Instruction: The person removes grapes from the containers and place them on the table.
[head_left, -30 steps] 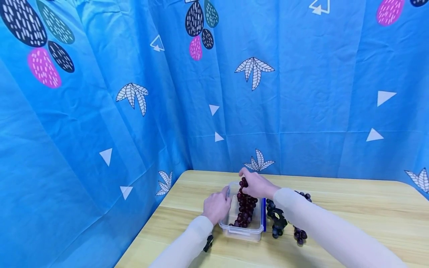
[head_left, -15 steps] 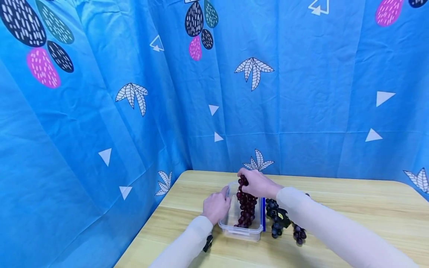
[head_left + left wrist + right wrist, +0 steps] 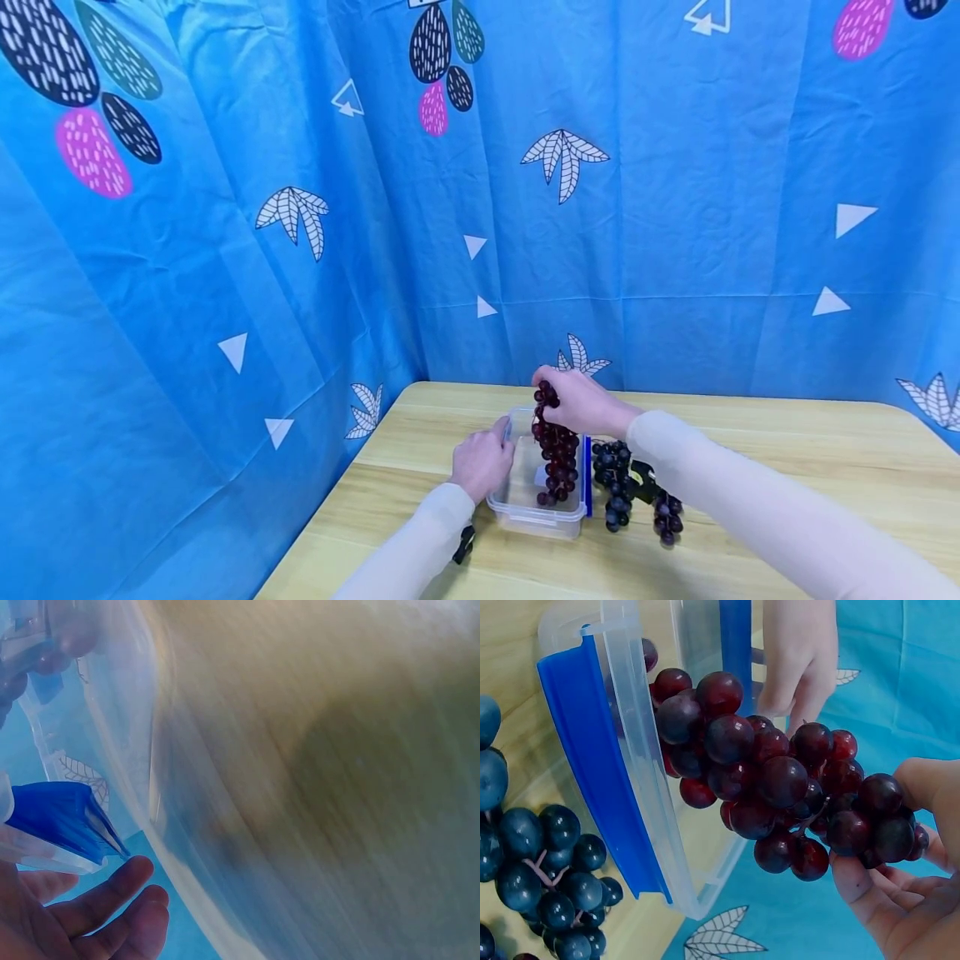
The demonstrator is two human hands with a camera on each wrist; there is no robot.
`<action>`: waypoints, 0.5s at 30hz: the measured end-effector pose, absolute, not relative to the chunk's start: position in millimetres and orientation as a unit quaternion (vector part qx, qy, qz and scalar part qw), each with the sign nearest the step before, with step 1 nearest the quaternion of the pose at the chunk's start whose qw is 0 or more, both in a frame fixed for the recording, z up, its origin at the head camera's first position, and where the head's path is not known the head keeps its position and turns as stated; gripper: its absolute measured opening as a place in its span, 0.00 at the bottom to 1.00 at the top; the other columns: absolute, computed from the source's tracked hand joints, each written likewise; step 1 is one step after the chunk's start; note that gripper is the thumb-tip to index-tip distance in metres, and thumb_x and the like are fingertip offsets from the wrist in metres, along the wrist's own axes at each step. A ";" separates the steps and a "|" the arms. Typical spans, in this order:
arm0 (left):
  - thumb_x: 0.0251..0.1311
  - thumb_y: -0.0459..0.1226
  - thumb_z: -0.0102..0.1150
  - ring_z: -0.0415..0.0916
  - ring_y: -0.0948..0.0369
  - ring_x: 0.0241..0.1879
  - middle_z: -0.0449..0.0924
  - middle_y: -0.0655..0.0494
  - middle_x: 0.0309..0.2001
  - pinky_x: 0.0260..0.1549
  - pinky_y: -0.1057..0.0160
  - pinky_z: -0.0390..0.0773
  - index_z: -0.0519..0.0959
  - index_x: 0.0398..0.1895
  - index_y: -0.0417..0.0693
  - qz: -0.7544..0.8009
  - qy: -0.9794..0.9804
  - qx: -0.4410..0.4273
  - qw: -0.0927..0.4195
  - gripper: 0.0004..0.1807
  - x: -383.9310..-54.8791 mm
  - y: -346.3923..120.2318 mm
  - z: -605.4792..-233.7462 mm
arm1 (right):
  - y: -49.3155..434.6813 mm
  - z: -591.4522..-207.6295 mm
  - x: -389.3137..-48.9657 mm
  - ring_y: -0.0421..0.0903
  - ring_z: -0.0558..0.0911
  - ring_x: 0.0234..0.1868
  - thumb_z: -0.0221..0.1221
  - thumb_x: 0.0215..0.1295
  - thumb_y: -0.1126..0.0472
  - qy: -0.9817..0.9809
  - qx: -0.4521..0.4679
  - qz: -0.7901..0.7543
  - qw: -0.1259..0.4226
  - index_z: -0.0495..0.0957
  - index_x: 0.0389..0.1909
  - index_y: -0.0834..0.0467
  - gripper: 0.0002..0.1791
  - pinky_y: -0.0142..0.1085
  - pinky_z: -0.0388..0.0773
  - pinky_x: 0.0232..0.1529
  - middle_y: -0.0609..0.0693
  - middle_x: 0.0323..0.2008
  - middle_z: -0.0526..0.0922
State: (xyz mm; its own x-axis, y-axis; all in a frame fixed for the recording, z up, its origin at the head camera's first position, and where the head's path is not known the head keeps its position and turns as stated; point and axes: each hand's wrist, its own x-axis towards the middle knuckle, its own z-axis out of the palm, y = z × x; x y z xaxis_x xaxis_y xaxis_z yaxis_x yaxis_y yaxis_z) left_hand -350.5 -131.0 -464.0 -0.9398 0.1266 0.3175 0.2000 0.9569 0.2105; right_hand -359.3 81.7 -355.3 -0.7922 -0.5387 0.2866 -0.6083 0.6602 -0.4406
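Note:
In the head view my right hand (image 3: 588,404) pinches the top of a dark red grape bunch (image 3: 557,462) between thumb and fingers. The bunch hangs down into a clear plastic container (image 3: 536,518) with blue side clips. In the right wrist view the right hand (image 3: 907,862) holds the bunch's end, and the grapes (image 3: 757,772) stretch across the container's rim. My left hand (image 3: 482,462) holds the container's left side at the rim. Its bent fingers (image 3: 112,900) show beside a blue clip (image 3: 60,817) in the left wrist view; its thumb is hard to make out.
A blue-black grape bunch (image 3: 615,487) lies on the wooden table (image 3: 795,467) just right of the container. Beside it lies a dark purple bunch (image 3: 666,521), partly hidden by the right arm. A blue patterned curtain (image 3: 675,250) hangs behind and to the left.
The right hand has risen slightly and shifted right, lifting the red grape bunch so that it hangs straighter. The left hand stays at the container's side.

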 end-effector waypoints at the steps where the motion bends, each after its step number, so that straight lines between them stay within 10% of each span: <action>1: 0.71 0.49 0.48 0.84 0.50 0.35 0.87 0.43 0.46 0.22 0.54 0.77 0.71 0.71 0.58 -0.121 -0.978 -0.084 0.150 0.27 -350.5 -131.2 -464.4 | 82.6 -354.2 -358.8 0.40 0.75 0.23 0.64 0.63 0.65 -0.909 0.313 0.267 0.062 0.74 0.61 0.57 0.24 0.34 0.75 0.31 0.52 0.44 0.85; 15: 0.71 0.49 0.48 0.85 0.49 0.39 0.87 0.43 0.46 0.27 0.50 0.80 0.72 0.70 0.57 -0.126 -0.976 -0.084 0.158 0.26 -350.0 -130.7 -463.5 | 100.3 -337.8 -354.6 0.37 0.65 0.14 0.63 0.63 0.64 -0.907 0.320 0.260 0.085 0.73 0.61 0.56 0.24 0.33 0.68 0.20 0.47 0.29 0.80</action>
